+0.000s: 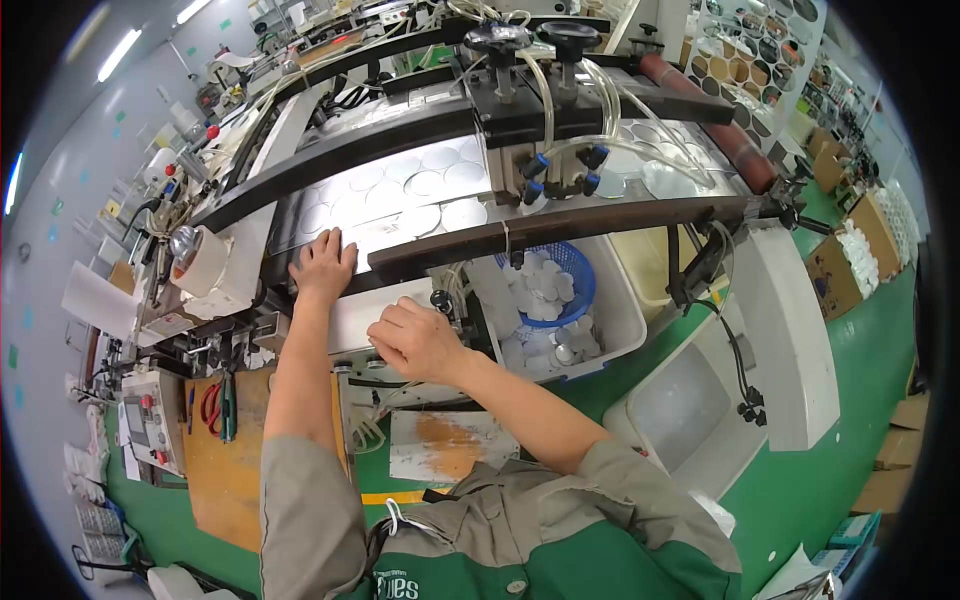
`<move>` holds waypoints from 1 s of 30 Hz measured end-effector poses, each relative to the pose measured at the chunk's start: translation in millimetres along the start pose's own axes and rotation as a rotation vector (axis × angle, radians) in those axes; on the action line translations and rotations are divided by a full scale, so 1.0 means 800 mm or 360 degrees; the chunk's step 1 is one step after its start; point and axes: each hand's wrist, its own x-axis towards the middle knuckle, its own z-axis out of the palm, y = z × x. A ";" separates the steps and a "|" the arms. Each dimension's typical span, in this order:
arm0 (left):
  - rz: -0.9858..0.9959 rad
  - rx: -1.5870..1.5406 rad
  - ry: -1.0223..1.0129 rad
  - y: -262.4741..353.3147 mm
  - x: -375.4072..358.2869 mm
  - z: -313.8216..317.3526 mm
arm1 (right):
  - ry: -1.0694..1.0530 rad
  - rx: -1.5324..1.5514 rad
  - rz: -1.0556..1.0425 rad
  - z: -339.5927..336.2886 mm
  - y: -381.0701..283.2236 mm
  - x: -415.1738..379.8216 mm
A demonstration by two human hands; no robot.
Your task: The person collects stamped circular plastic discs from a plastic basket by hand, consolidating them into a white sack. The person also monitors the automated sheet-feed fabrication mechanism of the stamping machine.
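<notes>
My left hand (323, 265) lies flat, fingers spread, on the near left edge of a shiny metal sheet (345, 200) marked with round cut outlines. The sheet rests on the bed of a press-like machine, under a dark crossbar (560, 228). My right hand (415, 340) is curled into a loose fist in front of the machine's white front panel (375, 318), and no object shows in it. Just beyond it is a small black knob (441, 299). Thin metal discs (543, 285) fill a blue basket (590, 290) to the right.
The basket sits in a white bin (632, 325), with more discs around it. Another white bin (690, 410) stands on the green floor. At left are a control box (150, 420), red-handled pliers (211, 407) and a wooden board (235, 480). Air hoses (548, 100) hang over the machine.
</notes>
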 end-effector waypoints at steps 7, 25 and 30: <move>-0.0019 -0.0086 0.0040 0.000 -0.002 -0.003 | 0.0002 -0.0021 -0.0016 -0.002 -0.001 0.002; 0.0908 0.0685 0.0929 -0.068 0.036 0.060 | 0.0644 0.0637 0.0788 -0.084 -0.002 -0.178; 0.0966 0.0400 0.0540 -0.086 0.031 0.042 | 0.0539 -0.0058 0.2228 -0.086 0.181 -0.405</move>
